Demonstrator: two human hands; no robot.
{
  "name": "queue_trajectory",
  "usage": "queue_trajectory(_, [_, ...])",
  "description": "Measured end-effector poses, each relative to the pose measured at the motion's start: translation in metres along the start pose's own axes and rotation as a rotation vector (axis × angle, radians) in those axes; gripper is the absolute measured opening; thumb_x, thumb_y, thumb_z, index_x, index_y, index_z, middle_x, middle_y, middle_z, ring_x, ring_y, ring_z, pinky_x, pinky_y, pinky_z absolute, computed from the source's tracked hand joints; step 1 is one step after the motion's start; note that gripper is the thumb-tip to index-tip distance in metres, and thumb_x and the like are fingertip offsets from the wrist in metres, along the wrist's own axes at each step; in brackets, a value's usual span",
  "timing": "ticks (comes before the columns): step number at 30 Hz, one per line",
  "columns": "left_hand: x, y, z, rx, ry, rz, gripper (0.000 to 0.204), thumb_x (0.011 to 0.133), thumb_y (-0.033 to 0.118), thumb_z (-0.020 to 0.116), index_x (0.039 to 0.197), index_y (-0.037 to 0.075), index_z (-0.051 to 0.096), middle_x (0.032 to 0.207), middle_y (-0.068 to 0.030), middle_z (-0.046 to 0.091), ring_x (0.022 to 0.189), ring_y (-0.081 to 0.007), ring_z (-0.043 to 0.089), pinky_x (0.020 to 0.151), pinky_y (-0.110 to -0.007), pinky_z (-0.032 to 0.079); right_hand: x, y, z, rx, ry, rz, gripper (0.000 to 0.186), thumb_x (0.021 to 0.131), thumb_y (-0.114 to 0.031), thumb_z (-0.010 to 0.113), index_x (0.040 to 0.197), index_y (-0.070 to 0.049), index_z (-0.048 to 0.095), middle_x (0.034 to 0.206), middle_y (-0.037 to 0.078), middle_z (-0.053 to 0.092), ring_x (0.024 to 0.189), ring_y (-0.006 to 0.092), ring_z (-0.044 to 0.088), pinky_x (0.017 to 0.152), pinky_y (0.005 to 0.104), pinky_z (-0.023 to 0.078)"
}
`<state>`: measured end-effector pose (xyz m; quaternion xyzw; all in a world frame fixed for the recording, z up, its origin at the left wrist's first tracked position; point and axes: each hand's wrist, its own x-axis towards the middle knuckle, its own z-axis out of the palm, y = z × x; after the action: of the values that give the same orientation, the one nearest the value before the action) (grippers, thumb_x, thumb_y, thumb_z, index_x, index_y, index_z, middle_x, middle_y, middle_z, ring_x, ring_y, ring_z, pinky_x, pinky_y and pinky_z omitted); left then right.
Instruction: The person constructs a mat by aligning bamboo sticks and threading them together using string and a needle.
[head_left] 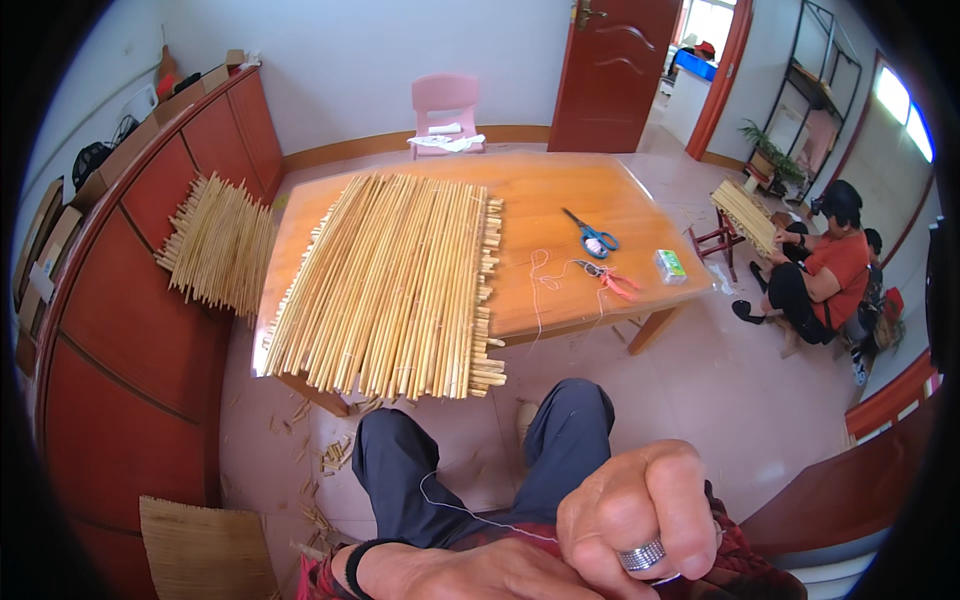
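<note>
Right hand, at the bottom right of centre, is curled tight round a white thread, one ring on it. Left hand lies beside it at the lower edge; its fingers are hidden, so I cannot tell how open it is or what it holds. One stalk mat covers the left half of the worktop, centre of the frame. On the right half lie one pair of scissors, one pair of pliers, one small box and loose pink thread. Two more stalk pieces are at the left: one heap by the red cabinet, one flat panel at lower left. Offcuts, too many to count, litter the floor between. One chair stands top centre. At right, one seated co-worker handles another mat.
</note>
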<state>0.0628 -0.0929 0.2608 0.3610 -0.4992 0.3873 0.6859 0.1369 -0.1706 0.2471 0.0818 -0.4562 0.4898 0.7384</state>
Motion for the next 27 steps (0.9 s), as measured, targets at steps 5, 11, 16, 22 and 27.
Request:
queue_trajectory(5, [0.004, -0.002, -0.004, -0.012, -0.07, -0.119, 0.003, 0.072, -0.003, 0.059, 0.069, -0.002, 0.059, 0.063, -0.0117, 0.054, 0.041, -0.0129, 0.046, 0.035, -0.021, 0.033, -0.005, -0.004, 0.009, -0.041, 0.127, -0.018, 0.006, 0.081, -0.001, 0.053, 0.076, 0.001, 0.05, 0.08, 0.011, 0.049, 0.055, 0.0154, 0.05, 0.047, 0.0215, 0.042])
queue_trajectory(11, [0.001, -0.008, -0.002, -0.022, -0.045, 0.035, 0.003, 0.071, -0.004, 0.06, 0.069, -0.002, 0.059, 0.059, -0.0088, 0.052, 0.037, -0.0089, 0.041, 0.034, -0.019, 0.027, -0.003, 0.0, 0.01, -0.071, 0.141, -0.029, 0.007, 0.081, -0.001, 0.054, 0.076, 0.001, 0.05, 0.079, 0.011, 0.049, 0.054, 0.015, 0.049, 0.046, 0.0208, 0.04])
queue_trajectory(16, [0.002, -0.011, -0.002, -0.02, -0.039, 0.078, 0.004, 0.07, -0.006, 0.06, 0.068, -0.002, 0.059, 0.056, -0.0083, 0.051, 0.036, -0.0083, 0.039, 0.033, -0.019, 0.025, -0.002, 0.001, 0.008, -0.066, 0.146, -0.019, 0.008, 0.082, -0.002, 0.054, 0.076, 0.002, 0.05, 0.077, 0.011, 0.049, 0.055, 0.0149, 0.048, 0.046, 0.0214, 0.039])
queue_trajectory(22, [0.003, -0.012, 0.008, 0.059, 0.0, 0.069, 0.007, 0.068, -0.008, 0.058, 0.064, -0.002, 0.059, 0.054, -0.0069, 0.051, 0.035, -0.0065, 0.037, 0.033, -0.019, 0.023, 0.003, 0.009, 0.014, -0.005, 0.086, -0.117, 0.009, 0.083, -0.004, 0.053, 0.078, 0.004, 0.05, 0.074, 0.011, 0.048, 0.055, 0.014, 0.047, 0.047, 0.0224, 0.037])
queue_trajectory(27, [-0.001, -0.021, 0.016, 0.075, 0.048, 0.077, 0.007, 0.068, -0.008, 0.057, 0.064, -0.002, 0.059, 0.054, -0.0065, 0.051, 0.035, -0.0061, 0.036, 0.034, -0.019, 0.024, -0.006, -0.004, 0.001, -0.096, 0.014, -0.037, 0.006, 0.078, 0.0, 0.057, 0.078, 0.005, 0.053, 0.066, 0.008, 0.046, 0.05, 0.0138, 0.045, 0.041, 0.0208, 0.037])
